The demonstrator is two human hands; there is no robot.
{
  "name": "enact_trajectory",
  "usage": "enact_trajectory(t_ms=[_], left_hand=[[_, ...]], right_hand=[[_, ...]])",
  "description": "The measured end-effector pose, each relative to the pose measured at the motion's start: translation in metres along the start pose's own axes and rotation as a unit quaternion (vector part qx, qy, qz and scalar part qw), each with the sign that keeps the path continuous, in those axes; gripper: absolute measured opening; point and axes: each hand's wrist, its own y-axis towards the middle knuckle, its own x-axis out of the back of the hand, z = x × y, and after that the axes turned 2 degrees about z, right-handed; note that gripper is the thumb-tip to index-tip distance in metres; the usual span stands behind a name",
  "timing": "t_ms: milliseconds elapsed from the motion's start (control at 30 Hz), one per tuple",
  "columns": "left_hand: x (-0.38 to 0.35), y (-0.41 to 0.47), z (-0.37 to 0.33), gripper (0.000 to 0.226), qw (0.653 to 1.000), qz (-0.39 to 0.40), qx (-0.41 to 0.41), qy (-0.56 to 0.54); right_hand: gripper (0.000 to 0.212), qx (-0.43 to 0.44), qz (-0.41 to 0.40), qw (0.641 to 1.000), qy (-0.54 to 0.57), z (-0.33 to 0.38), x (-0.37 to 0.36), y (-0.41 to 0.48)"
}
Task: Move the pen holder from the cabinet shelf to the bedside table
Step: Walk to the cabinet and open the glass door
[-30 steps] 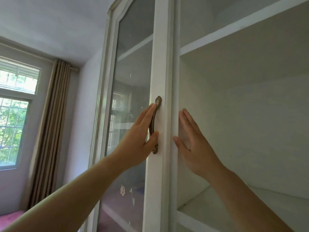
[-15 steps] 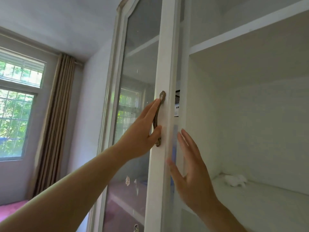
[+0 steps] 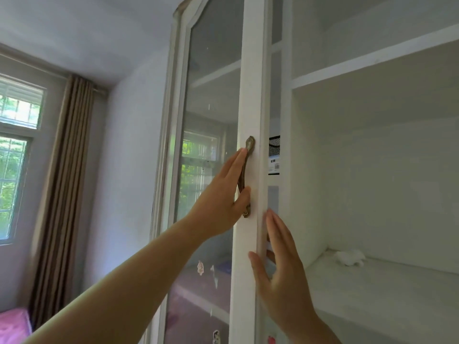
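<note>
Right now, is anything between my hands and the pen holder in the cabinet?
Yes. The glass door's white frame covers most of the pen holder; only a black mesh strip shows past its edge. Your left hand grips the handle, and your right hand is open at the frame's edge.

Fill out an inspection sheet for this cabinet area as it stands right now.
Surface: white cabinet shelf, bare in its visible part except for one small item.
Job's things: black mesh pen holder with a label, only a sliver visible behind the door edge; bedside table not in view.
Clutter: small white crumpled object at the back of the shelf; what it is cannot be told.
Grippers: left hand wrapped on the bronze door handle; right hand open, thumb against the glass door edge, holding nothing.
Cables: nothing seen.
Surroundings: brown curtain, barred window, stickers on the glass.
</note>
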Motion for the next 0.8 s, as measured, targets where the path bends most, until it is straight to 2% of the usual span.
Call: enact_trajectory(t_ms=[200,500,800], left_hand=[[0.01,-0.008,0.001,0.067,1.0,-0.006,-0.011,-0.009],[0.033,-0.021,0.005,0.067,0.999,-0.013,-0.019,-0.044],[0.062,-0.038,0.014,0.065,0.997,-0.011,-0.021,-0.075]], right_hand=[[0.062,-0.08,0.012,0.996,0.024,0.019,-0.004,-0.006],[0.059,-0.075,-0.01,0.997,-0.012,0.05,-0.017,-0.01],[0.069,-0.084,-0.009,0.996,-0.017,0.085,-0.034,-0.014]])
